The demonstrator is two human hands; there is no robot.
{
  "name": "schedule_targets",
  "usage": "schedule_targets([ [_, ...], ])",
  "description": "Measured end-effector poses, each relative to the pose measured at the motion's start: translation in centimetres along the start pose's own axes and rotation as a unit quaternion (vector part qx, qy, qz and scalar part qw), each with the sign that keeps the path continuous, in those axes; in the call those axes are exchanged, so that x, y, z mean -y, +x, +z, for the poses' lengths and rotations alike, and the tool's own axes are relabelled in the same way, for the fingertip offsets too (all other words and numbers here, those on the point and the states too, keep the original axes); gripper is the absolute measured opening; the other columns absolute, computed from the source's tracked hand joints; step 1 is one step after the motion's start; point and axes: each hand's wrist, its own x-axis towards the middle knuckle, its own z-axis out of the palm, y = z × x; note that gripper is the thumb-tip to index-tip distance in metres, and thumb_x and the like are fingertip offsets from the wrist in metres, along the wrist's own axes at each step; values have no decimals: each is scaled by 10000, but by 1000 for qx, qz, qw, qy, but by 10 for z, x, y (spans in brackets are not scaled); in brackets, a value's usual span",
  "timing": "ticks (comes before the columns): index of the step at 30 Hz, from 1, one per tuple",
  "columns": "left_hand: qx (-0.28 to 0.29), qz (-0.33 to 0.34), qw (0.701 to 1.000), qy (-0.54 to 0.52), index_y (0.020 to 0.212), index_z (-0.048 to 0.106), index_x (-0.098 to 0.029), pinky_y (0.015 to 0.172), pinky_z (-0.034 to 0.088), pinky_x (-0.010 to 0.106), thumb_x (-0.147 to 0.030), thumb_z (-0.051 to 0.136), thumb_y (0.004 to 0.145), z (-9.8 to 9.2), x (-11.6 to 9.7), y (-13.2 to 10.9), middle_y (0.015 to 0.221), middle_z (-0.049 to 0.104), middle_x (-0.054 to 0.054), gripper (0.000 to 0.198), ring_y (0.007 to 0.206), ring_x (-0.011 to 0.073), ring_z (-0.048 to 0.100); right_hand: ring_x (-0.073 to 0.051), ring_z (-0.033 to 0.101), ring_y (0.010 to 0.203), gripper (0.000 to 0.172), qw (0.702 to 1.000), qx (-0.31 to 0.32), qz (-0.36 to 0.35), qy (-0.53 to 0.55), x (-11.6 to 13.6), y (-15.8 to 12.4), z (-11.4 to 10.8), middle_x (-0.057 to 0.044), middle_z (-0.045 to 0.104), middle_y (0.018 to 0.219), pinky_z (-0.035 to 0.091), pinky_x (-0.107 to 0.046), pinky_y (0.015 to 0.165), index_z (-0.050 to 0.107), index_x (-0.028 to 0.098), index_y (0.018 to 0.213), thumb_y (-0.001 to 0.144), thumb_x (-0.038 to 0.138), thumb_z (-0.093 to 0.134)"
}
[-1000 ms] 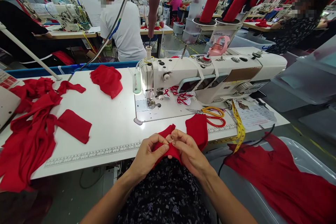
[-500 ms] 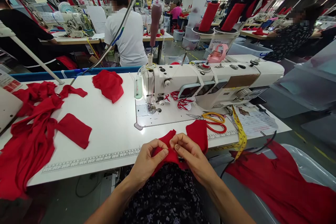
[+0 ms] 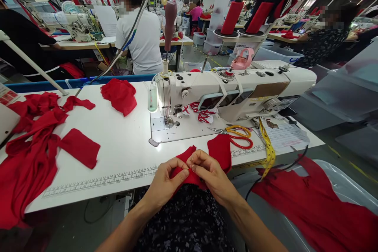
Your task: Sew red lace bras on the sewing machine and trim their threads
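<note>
Both my hands meet at the table's front edge over a piece of red fabric point(image 3: 188, 152). My left hand point(image 3: 168, 179) pinches the cloth between thumb and forefinger. Close against it, my right hand point(image 3: 208, 173) pinches the same cloth, fingertips nearly touching the left ones. Part of the fabric hangs over my lap. Another red fabric part point(image 3: 220, 151) lies flat just behind my right hand; whether it joins the held piece is hidden. Beyond my hands stands a white sewing machine point(image 3: 189, 86), its needle area lit.
Scissors point(image 3: 240, 136) with orange and red handles lie right of centre, beside a yellow tape measure point(image 3: 268, 149). Red fabric heaps point(image 3: 38, 138) cover the table's left side. A clear bin point(image 3: 339, 177) with red cloth stands at the right. Co-workers point(image 3: 138, 35) sit beyond.
My right fingertips have shifted slightly left, closer to the left ones, on the red fabric. The whole view has moved a little.
</note>
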Motion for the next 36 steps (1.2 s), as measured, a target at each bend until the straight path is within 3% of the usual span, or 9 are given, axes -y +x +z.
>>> schedule_targets([
  [6, -7, 19, 999, 31, 828, 635, -166, 706, 401, 233, -417, 631, 890, -2, 2, 0, 799, 581, 11, 258, 735, 129, 480, -141, 482, 797, 259, 994, 12, 40, 102, -3, 4, 1, 6, 526, 832, 404, -267, 756, 510, 217, 795, 797, 322, 746],
  [18, -38, -32, 998, -41, 869, 683, -161, 637, 432, 227, -403, 732, 798, 2, 3, -1, 772, 639, 19, 257, 668, 116, 516, -152, 474, 864, 210, 999, 29, -26, -27, -2, 3, -5, -3, 521, 890, 388, -277, 786, 534, 227, 847, 902, 388, 657],
  [29, -62, -30, 998, -8, 760, 639, -154, 519, 328, 186, -391, 685, 810, 7, -3, -1, 641, 530, -24, 247, 559, 75, 400, -151, 448, 813, 210, 989, 28, -67, -129, -1, -3, 0, -2, 480, 868, 388, -286, 750, 490, 230, 849, 950, 398, 564],
  [36, -64, -23, 998, 10, 811, 625, -166, 498, 294, 179, -321, 619, 834, 6, 6, -1, 629, 498, -43, 157, 528, 64, 362, -141, 472, 864, 186, 998, 47, -33, -28, -5, -3, -3, 3, 514, 890, 391, -269, 809, 525, 219, 870, 924, 369, 621],
])
